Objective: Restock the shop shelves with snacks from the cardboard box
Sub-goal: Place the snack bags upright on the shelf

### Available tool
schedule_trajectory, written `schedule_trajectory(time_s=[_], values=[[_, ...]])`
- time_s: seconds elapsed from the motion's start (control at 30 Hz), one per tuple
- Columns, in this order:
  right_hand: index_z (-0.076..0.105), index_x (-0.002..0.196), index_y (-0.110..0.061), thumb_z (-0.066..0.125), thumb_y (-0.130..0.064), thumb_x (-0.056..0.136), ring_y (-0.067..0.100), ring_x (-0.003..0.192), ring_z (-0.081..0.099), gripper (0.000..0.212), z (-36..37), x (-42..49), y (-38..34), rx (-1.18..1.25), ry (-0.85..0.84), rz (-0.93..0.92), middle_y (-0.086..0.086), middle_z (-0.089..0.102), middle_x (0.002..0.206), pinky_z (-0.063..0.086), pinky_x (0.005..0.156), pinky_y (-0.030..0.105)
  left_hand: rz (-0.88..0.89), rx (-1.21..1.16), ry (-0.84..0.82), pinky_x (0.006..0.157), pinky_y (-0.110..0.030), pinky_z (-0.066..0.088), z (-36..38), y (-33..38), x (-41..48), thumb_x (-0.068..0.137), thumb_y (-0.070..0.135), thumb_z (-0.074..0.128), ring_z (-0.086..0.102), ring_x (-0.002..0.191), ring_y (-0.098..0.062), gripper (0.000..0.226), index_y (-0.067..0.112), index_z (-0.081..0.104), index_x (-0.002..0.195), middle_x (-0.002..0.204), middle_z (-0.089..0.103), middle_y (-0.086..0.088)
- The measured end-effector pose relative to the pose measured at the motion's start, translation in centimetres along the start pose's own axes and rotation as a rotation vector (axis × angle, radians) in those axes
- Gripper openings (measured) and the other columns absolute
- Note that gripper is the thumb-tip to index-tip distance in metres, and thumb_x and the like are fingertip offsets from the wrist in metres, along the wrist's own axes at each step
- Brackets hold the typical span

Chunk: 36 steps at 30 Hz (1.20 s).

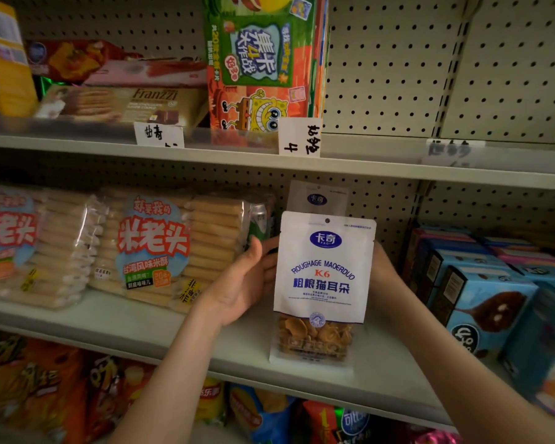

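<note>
A white snack pouch (324, 277) with blue print and a clear window of brown crisps stands upright on the middle shelf (186, 328). My left hand (247, 280) grips its left edge. My right hand (382, 267) holds its right edge from behind, mostly hidden by the pouch. A second pouch of the same kind (318, 197) stands behind it against the pegboard. The cardboard box is out of view.
Rice cracker packs (154, 248) fill the middle shelf's left side; blue boxes (481, 286) stand on its right. Biscuit boxes (122, 104) and a cartoon carton (263, 59) sit on the upper shelf. Chip bags (45, 386) line the lower shelf.
</note>
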State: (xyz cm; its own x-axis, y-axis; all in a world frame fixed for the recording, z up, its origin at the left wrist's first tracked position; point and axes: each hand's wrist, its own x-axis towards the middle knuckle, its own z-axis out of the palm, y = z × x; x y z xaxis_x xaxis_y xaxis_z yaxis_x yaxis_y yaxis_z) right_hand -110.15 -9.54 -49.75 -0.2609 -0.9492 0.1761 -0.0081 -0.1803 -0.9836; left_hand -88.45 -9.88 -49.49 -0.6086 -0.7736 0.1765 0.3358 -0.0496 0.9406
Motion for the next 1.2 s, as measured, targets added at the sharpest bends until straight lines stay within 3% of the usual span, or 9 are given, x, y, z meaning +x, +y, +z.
schedule_trajectory(time_s=[0.1, 0.27, 0.33, 0.4, 0.53, 0.63, 0.8, 1.0, 1.2], values=[[0.064, 0.11, -0.018, 0.046, -0.028, 0.097, 0.03, 0.089, 0.069, 0.024, -0.4, -2.0, -1.3, 0.047, -0.091, -0.038, 0.008, 0.072, 0.096, 0.057, 0.075, 0.041, 0.003, 0.175, -0.082, 0.091, -0.03, 0.053, -0.3, -0.6, -0.5, 0.037, 0.063, 0.085, 0.064, 0.109, -0.017, 0.095, 0.025, 0.058, 0.12, 0.115, 0.069, 0.001], [0.062, 0.104, -0.022, 0.021, -0.044, 0.096, 0.014, 0.087, 0.071, 0.047, -1.1, -5.2, -2.3, 0.178, -0.272, -0.09, -0.003, 0.075, 0.093, 0.057, 0.066, 0.026, -0.062, 0.479, 0.022, 0.091, -0.029, 0.052, 1.2, -0.8, -0.4, 0.073, 0.02, 0.079, 0.064, 0.106, -0.01, 0.046, 0.036, 0.058, 0.111, 0.111, 0.07, 0.01], [0.057, 0.114, -0.02, 0.033, -0.055, 0.089, 0.013, 0.095, 0.069, 0.049, -1.4, -5.8, -2.2, 0.148, -0.317, -0.173, -0.005, 0.073, 0.101, 0.056, 0.072, 0.025, -0.055, 0.505, 0.091, 0.092, -0.033, 0.052, 1.4, -1.0, 0.0, 0.076, 0.02, 0.077, 0.063, 0.107, -0.011, 0.045, 0.035, 0.057, 0.113, 0.112, 0.069, 0.009], [0.049, 0.13, -0.022, 0.058, -0.063, 0.076, 0.019, 0.112, 0.062, 0.069, -1.8, -5.9, -1.8, 0.031, -0.367, -0.225, 0.0, 0.064, 0.123, 0.054, 0.087, 0.035, -0.028, 0.53, 0.118, 0.093, -0.035, 0.053, 1.6, -1.1, 0.4, 0.076, 0.021, 0.078, 0.064, 0.107, -0.011, 0.047, 0.035, 0.056, 0.115, 0.112, 0.069, 0.009], [0.034, 0.13, -0.043, 0.076, -0.033, 0.074, 0.005, 0.109, 0.061, 0.071, -2.2, -5.9, -1.4, -0.155, -0.406, -0.184, -0.012, 0.059, 0.125, 0.055, 0.085, 0.025, 0.033, 0.582, 0.228, 0.088, -0.028, 0.054, 1.9, -1.2, 1.2, 0.078, 0.021, 0.076, 0.062, 0.105, -0.005, 0.052, 0.033, 0.05, 0.121, 0.112, 0.066, 0.014], [0.025, 0.125, -0.04, 0.076, -0.017, 0.077, 0.0, 0.106, 0.059, 0.074, -1.9, -5.4, -0.5, -0.32, -0.408, -0.13, -0.018, 0.053, 0.121, 0.052, 0.076, 0.013, 0.035, 0.622, 0.293, 0.091, -0.033, 0.052, 1.6, -1.4, 2.0, 0.078, 0.026, 0.075, 0.06, 0.107, -0.005, 0.057, 0.029, 0.048, 0.13, 0.114, 0.065, 0.014], [0.02, 0.127, -0.032, 0.079, -0.024, 0.073, -0.005, 0.102, 0.054, 0.08, -1.1, -4.2, 1.4, -0.518, -0.379, -0.094, -0.014, 0.048, 0.124, 0.048, 0.072, 0.007, 0.069, 0.632, 0.418, 0.092, -0.035, 0.052, 0.9, -2.1, 3.3, 0.082, 0.024, 0.071, 0.06, 0.106, -0.008, 0.051, 0.03, 0.048, 0.127, 0.114, 0.063, 0.013], [0.025, 0.138, -0.018, 0.075, -0.024, 0.078, 0.005, 0.099, 0.052, 0.078, -0.3, -2.3, 2.2, -0.61, -0.276, -0.032, -0.003, 0.054, 0.128, 0.042, 0.061, 0.005, 0.029, 0.684, 0.592, 0.093, -0.036, 0.049, 1.0, -3.3, 4.6, 0.086, 0.032, 0.066, 0.058, 0.111, -0.017, 0.052, 0.018, 0.043, 0.132, 0.123, 0.061, 0.002], [0.025, 0.14, -0.014, 0.069, -0.02, 0.083, 0.01, 0.102, 0.053, 0.072, 1.1, -0.8, 3.5, -0.571, -0.177, 0.007, 0.002, 0.054, 0.13, 0.046, 0.079, 0.02, -0.025, 0.879, 0.62, 0.088, -0.03, 0.042, 0.9, -4.8, 4.7, 0.089, 0.027, 0.063, 0.056, 0.112, -0.022, 0.036, 0.012, 0.052, 0.12, 0.118, 0.06, -0.001]])
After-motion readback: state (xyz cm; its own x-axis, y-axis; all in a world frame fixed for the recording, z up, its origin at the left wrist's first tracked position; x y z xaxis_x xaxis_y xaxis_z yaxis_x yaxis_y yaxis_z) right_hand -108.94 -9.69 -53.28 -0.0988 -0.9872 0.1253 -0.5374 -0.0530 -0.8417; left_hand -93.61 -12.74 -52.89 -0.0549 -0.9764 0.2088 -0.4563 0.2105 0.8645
